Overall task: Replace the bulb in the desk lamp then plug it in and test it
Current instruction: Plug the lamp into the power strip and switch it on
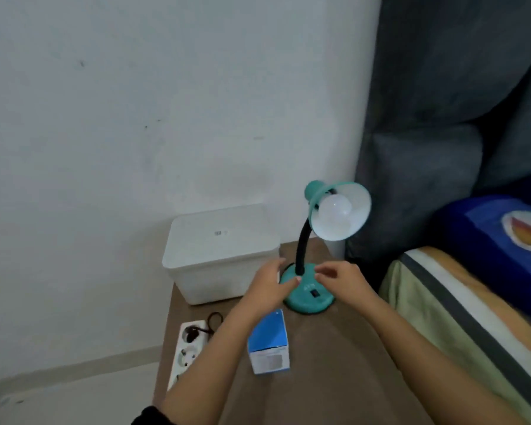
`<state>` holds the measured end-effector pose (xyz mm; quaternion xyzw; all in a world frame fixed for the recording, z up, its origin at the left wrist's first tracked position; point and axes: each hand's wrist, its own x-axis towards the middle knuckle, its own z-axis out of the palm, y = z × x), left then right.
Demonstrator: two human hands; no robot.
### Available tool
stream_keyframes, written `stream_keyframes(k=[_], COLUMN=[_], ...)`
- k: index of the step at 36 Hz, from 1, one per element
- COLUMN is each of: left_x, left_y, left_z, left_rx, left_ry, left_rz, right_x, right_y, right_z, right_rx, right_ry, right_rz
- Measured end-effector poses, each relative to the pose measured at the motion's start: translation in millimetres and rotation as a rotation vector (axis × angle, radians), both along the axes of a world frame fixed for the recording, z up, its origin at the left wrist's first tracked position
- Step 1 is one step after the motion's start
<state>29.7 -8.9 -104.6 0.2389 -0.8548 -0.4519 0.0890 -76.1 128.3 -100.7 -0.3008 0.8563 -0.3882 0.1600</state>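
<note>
A teal desk lamp stands on a brown table (pixel 334 363), its round base (pixel 316 302) bearing a black switch (pixel 314 292). Its black flexible neck curves up to the teal shade (pixel 353 207), which faces me with a white bulb (pixel 334 214) inside. My left hand (pixel 272 285) rests its fingertips on the base's left edge, fingers apart. Hovering over the base's right side, my right hand (pixel 344 279) has its fingers loosely curled and holds nothing. A blue and white bulb box (pixel 269 343) lies on the table nearer me. A white power strip (pixel 186 348) with a black plug in its top socket lies at the left.
A white lidded plastic bin (pixel 221 253) stands against the wall left of the lamp. A grey upholstered headboard (pixel 442 133) rises to the right. A striped bed cover (pixel 460 308) and a blue pillow (pixel 503 234) lie beside the table.
</note>
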Motion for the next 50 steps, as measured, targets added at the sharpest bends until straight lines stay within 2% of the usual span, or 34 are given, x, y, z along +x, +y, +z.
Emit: stream_keyframes(k=[6, 15, 21, 30, 39, 50], left_x=[-43, -48, -57, -56, -47, -47], left_y=[46, 74, 73, 68, 63, 63], left_z=[-40, -103, -124, -139, -144, -148], left_rx=[-0.002, 0.028, 0.003, -0.059, -0.099, -0.16], left_ry=[-0.004, -0.041, -0.007, 0.049, 0.044, 0.038], left_rz=[0.05, 0.339, 0.415, 0.414, 0.325, 0.341], right_x=[-41, -50, -60, -55, -58, -50], right_y=[30, 7, -5, -16, -23, -20], right_z=[-37, -78, -99, -118, -124, -135], right_rx=[0.035, 0.035, 0.047, -0.06, -0.2, -0.355], right_ry=[-0.102, -0.098, -0.131, -0.185, -0.403, -0.449], right_rz=[-0.107, 0.003, -0.011, -0.123, -0.256, -0.305])
